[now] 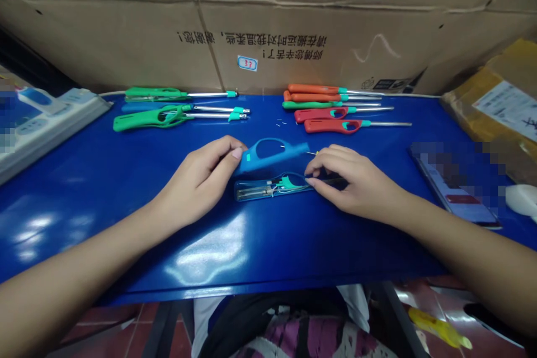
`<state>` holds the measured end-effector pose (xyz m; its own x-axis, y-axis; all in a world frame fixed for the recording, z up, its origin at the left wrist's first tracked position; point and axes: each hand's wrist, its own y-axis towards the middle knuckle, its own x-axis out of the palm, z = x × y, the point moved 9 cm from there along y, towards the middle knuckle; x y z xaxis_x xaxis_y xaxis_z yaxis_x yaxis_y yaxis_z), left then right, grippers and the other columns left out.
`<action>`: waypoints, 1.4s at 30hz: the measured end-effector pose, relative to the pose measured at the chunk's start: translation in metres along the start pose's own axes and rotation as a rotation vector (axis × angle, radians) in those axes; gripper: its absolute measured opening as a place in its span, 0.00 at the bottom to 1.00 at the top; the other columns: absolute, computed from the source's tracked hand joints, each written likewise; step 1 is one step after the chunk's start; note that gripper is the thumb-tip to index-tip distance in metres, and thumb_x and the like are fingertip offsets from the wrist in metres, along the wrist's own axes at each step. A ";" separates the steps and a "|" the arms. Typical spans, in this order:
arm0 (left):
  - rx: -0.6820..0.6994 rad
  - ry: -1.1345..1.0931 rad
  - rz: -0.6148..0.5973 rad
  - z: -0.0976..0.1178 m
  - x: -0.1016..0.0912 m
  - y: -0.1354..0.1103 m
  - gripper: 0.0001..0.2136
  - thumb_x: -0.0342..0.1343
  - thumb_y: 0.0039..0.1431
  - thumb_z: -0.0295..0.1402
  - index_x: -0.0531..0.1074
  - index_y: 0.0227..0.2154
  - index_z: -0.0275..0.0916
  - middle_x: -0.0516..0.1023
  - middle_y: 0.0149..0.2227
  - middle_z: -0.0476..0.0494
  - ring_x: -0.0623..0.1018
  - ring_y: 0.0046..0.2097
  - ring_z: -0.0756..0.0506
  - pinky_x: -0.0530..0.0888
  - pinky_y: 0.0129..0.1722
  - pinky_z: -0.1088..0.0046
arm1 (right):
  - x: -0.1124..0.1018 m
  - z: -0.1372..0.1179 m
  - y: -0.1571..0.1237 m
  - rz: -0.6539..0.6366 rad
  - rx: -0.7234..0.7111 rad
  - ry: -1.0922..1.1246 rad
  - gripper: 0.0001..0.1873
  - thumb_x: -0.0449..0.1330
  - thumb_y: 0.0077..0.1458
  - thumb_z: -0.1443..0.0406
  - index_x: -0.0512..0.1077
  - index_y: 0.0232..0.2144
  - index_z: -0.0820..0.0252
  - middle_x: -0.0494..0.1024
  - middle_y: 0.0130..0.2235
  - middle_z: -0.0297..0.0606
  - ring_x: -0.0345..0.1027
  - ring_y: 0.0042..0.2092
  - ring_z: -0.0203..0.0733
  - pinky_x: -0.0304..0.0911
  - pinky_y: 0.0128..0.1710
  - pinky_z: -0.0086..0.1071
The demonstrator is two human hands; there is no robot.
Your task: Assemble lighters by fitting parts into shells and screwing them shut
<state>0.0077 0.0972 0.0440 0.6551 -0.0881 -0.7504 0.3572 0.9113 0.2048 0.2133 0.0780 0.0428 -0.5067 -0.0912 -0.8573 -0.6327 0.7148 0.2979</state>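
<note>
My left hand [212,173] pinches the rear end of a blue lighter casing half [268,159], raised and slightly tilted above the table. Below it lies the opened lighter half [255,190], with a clear fuel tank, white wires and a green trigger [287,183] showing. The fingers of my right hand [342,176] are closed at the front end of this half. They hide that end, and a dark thin part shows beneath the palm. Close to my right fingers, a thin metal piece with a yellow tip [314,152] is partly hidden.
Several small screws [280,122] lie behind the casing. Green and blue lighters [153,117] rest at back left, red, orange and green ones [333,126] at back right. A phone [457,187] lies right, a power strip [46,117] left. A cardboard box [146,45] stands behind.
</note>
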 end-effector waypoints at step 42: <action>0.379 0.164 -0.149 0.029 0.022 -0.008 0.15 0.54 0.70 0.37 0.69 0.54 0.36 0.74 0.47 0.42 0.75 0.48 0.44 0.72 0.50 0.68 | -0.002 0.003 -0.001 0.047 0.012 0.057 0.16 0.66 0.58 0.64 0.74 0.49 0.60 0.80 0.45 0.40 0.72 0.46 0.44 0.63 0.49 0.40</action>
<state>0.0379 0.0763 0.0441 0.4744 -0.1142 -0.8729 0.6789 0.6787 0.2801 0.2164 0.0799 0.0430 -0.5684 -0.0965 -0.8171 -0.6008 0.7272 0.3320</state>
